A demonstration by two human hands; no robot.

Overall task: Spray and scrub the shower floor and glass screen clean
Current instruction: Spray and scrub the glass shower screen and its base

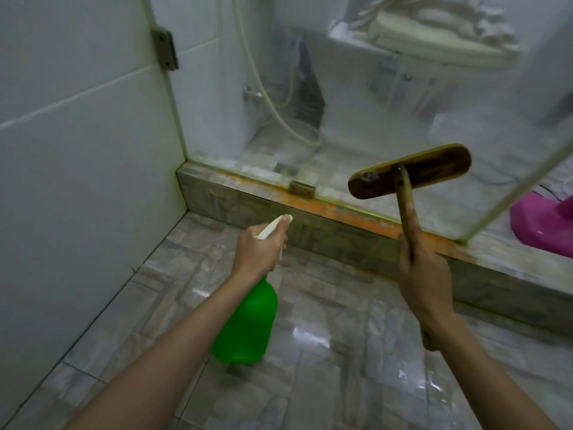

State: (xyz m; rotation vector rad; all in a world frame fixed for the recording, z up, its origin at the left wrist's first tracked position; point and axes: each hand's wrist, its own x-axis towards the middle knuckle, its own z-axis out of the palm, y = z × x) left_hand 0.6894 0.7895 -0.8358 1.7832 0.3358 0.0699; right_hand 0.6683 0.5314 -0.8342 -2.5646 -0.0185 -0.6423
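My left hand (259, 251) grips the white trigger head of a green spray bottle (248, 324), nozzle aimed at the base of the glass screen (356, 97). My right hand (421, 268) grips the wooden handle of a scrub brush (409, 175), whose wooden head is raised flat in front of the lower glass. The glass looks hazy and stands on a stone-tiled kerb (279, 212) with orange stains along its top. Behind the glass lies the shower floor (279, 156) with a drain.
A white tiled wall (77, 135) closes the left side, with a metal hinge (166, 48) at the glass edge. A shower hose (266, 97) hangs inside. A pink plastic item (542, 218) sits at the right. Wet grey floor tiles (325, 352) lie under me.
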